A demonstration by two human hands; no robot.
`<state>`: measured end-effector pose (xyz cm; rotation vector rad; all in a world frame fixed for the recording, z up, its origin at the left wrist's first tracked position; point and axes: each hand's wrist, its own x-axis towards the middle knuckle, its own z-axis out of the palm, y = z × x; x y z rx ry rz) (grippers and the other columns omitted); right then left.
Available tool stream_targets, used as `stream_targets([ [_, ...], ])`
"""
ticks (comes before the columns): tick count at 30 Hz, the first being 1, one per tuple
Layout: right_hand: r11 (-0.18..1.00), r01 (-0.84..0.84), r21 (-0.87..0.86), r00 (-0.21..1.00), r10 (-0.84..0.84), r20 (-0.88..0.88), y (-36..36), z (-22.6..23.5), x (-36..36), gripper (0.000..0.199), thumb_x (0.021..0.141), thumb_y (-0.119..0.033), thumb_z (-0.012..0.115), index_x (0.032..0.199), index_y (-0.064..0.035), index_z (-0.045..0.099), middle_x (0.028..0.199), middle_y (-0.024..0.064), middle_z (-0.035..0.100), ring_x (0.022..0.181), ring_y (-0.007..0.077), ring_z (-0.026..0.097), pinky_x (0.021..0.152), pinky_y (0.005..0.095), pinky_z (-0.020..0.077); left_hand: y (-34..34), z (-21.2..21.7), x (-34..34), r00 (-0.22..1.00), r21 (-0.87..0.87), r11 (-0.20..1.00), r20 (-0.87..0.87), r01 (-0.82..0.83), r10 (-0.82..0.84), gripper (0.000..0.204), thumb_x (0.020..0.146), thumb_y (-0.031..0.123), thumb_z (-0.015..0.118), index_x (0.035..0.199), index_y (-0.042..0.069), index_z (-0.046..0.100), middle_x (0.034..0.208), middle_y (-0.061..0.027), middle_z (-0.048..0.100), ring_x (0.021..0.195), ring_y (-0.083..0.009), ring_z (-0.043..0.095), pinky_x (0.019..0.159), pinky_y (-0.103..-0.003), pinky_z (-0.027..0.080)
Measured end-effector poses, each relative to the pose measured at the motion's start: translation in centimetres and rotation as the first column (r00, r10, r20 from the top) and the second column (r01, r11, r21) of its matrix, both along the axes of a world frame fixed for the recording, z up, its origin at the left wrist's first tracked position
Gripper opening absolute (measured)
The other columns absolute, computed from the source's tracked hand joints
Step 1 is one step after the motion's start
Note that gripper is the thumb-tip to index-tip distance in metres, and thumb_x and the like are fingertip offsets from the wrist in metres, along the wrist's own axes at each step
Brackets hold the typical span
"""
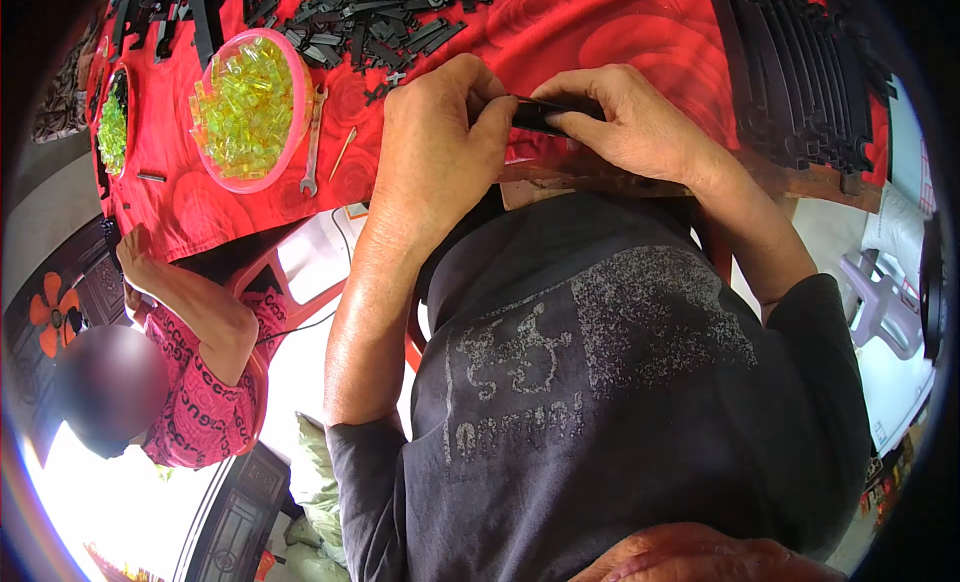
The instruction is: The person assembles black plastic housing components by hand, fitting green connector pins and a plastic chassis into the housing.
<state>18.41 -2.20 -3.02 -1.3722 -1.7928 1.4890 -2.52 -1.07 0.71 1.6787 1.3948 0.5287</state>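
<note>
Red cloth [600, 22]: black strip [545, 115] crosswise btw hands [530, 132].

The table cloth [600, 22] is bright red with a darker rose pattern. On it a pink bowl [297, 102] holds clear yellow-green pieces [243, 107], and a second dish [112, 127] at the left holds greener ones. The heap of small parts [370, 22] and the stacked strips [800, 72] are black, like the slim piece [545, 114] between the hands. The person's shirt [620, 382] is dark grey with a faded pale print. The co-worker's sleeve [200, 402] is pink with dark patterning.
</note>
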Motion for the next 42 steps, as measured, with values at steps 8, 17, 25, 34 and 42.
stream_targets([
  [8, 1.000, 0.003, 0.001, 1.000, -0.003, -0.031, 0.15, -0.65, 0.00, 0.028, 0.091, -0.009, 0.063, 0.115, 0.0037, 0.071, 0.098, 0.0204, 0.076, 0.092, 0.0274, 0.075, 0.084, 0.0379, 0.0565, 0.35, 0.01, -0.41, 1.000, -0.056, 0.998, 0.022, 0.018, -0.017, 0.010, 0.086, 0.006, 0.070, 0.087, -0.003, 0.068, 0.067, -0.0131, 0.067, 0.060, -0.0185, 0.064, 0.059, -0.034, 0.051],
  [17, 1.000, -0.003, 0.010, 0.999, 0.004, -0.033, 0.14, -0.80, 0.04, 0.029, 0.090, -0.008, 0.063, 0.115, 0.0049, 0.071, 0.101, 0.0218, 0.075, 0.095, 0.0291, 0.074, 0.088, 0.0382, 0.0558, 0.42, -0.13, -0.17, 1.000, -0.055, 0.998, 0.022, 0.014, -0.012, 0.010, 0.086, 0.006, 0.070, 0.087, -0.003, 0.068, 0.067, -0.0131, 0.067, 0.060, -0.0189, 0.065, 0.058, -0.034, 0.050],
  [25, 1.000, -0.018, -0.015, 1.000, 0.018, 0.004, 0.12, -0.23, -0.06, 0.030, 0.090, -0.008, 0.062, 0.115, 0.0052, 0.070, 0.102, 0.0218, 0.075, 0.097, 0.0305, 0.074, 0.089, 0.0390, 0.0562, 0.14, -0.25, 0.18, 0.998, 0.023, 1.000, -0.060, 0.004, -0.002, 0.010, 0.084, 0.006, 0.071, 0.086, -0.003, 0.067, 0.066, -0.0155, 0.066, 0.059, -0.0254, 0.067, 0.059, -0.036, 0.052],
  [34, 0.996, -0.009, 0.093, 1.000, 0.007, 0.024, -0.24, -0.53, -0.11, 0.029, 0.090, -0.010, 0.061, 0.113, 0.0049, 0.072, 0.098, 0.0232, 0.074, 0.091, 0.0324, 0.074, 0.085, 0.0405, 0.0564, -0.07, -0.19, 0.22, 0.997, 0.061, 0.998, -0.073, -0.001, 0.006, 0.009, 0.084, 0.004, 0.071, 0.084, -0.003, 0.066, 0.068, -0.0171, 0.067, 0.062, -0.0281, 0.069, 0.059, -0.037, 0.052],
  [42, 0.997, -0.025, 0.078, 0.998, 0.021, 0.051, -0.15, 0.03, -0.22, 0.028, 0.091, -0.009, 0.060, 0.113, 0.0044, 0.072, 0.098, 0.0227, 0.074, 0.091, 0.0332, 0.074, 0.086, 0.0403, 0.0565, -0.30, -0.33, 0.44, 0.999, 0.103, 0.995, -0.032, -0.020, 0.023, 0.009, 0.084, 0.004, 0.071, 0.085, -0.004, 0.066, 0.068, -0.0174, 0.068, 0.064, -0.0287, 0.071, 0.060, -0.037, 0.053],
])
